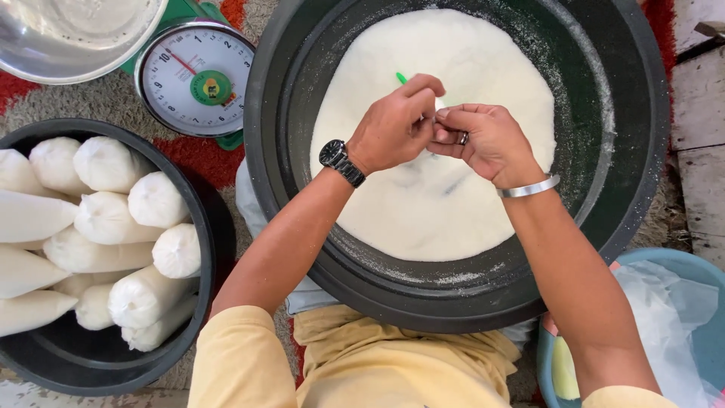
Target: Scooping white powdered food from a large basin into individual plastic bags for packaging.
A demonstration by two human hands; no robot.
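Above the large black basin (642,151) of white powder (423,204), the left hand (393,125) and the right hand (483,140) meet; their fingers pinch closed on a small white bag (439,103); a green scoop handle (401,77) lies just behind; a dial scale (195,77) stands to the left.

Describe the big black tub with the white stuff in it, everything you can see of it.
The big black tub is round, wide and shallow, apparently plastic, upright on a patterned rug in front of the seated person. White powder fills much of its bottom, with grains dusted up the inner wall. Both hands, left hand and right hand, work together just above the powder. A dial scale stands beside it.
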